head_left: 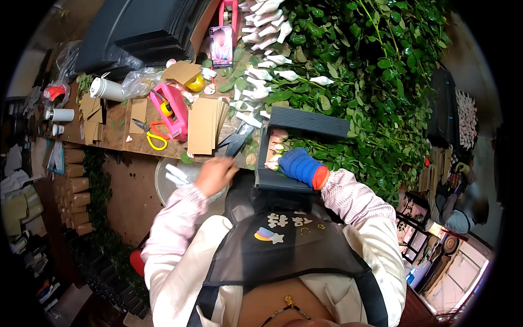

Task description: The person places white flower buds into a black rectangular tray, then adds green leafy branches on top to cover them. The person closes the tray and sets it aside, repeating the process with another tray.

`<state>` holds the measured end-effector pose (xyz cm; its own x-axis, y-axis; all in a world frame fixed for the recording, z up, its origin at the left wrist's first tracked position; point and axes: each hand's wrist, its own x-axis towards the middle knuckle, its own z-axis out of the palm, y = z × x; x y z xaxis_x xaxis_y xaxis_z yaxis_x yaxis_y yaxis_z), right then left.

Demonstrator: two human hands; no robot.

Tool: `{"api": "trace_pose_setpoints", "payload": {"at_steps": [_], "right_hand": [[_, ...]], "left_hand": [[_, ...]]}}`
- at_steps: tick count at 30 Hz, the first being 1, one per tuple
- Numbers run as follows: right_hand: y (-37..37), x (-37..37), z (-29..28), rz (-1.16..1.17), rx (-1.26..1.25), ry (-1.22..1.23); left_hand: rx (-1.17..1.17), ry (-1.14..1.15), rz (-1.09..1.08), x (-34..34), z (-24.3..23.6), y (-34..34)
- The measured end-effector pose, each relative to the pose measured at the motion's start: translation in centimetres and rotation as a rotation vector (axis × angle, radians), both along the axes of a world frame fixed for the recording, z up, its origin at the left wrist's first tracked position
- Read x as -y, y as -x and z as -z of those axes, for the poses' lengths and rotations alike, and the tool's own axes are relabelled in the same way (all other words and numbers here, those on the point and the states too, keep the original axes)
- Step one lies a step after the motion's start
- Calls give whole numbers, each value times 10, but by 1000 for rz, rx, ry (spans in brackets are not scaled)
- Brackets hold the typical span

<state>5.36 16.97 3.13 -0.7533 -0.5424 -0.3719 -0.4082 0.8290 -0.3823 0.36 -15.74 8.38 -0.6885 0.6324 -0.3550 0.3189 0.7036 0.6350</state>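
Observation:
My right hand (298, 165), in a blue knitted glove with a red cuff, is closed over pale pink roses (275, 147). The roses lie in a row between the folded sides of a black corrugated sheet (310, 122). Under the glove, the stems are mostly hidden. My bare left hand (216, 175) is at the table's front edge with its fingers curled together; whether anything is between them is hidden. Just beyond its fingertips lie dark pieces (234, 144) that look like blades or strips. A stack of brown cardboard pieces (204, 125) is close by.
Leafy rose stems (359, 71) pile up on the right, with white-wrapped buds (259, 90) alongside. Pink tape dispenser (171, 111), yellow-and-orange-handled scissors (155, 136), phone (222, 46) and white bottle (106, 89) stand or lie leftward. Below the edge is a clear bin (163, 182).

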Motion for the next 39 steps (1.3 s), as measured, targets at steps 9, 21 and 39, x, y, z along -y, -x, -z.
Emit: {"api": "trace_pose_setpoints", "payload": {"at_steps": [9,21,39], "right_hand": [[29,-3,-73,-62,267,-285],[18,-6,-42,219,76,-145],[19,-8,-15,168,75,-139]], "left_hand": [[-94,-61,-17,-110,48,12],[-98,-28,20,-111,55,9],[-91,-36,2,-113,54,11]]}}
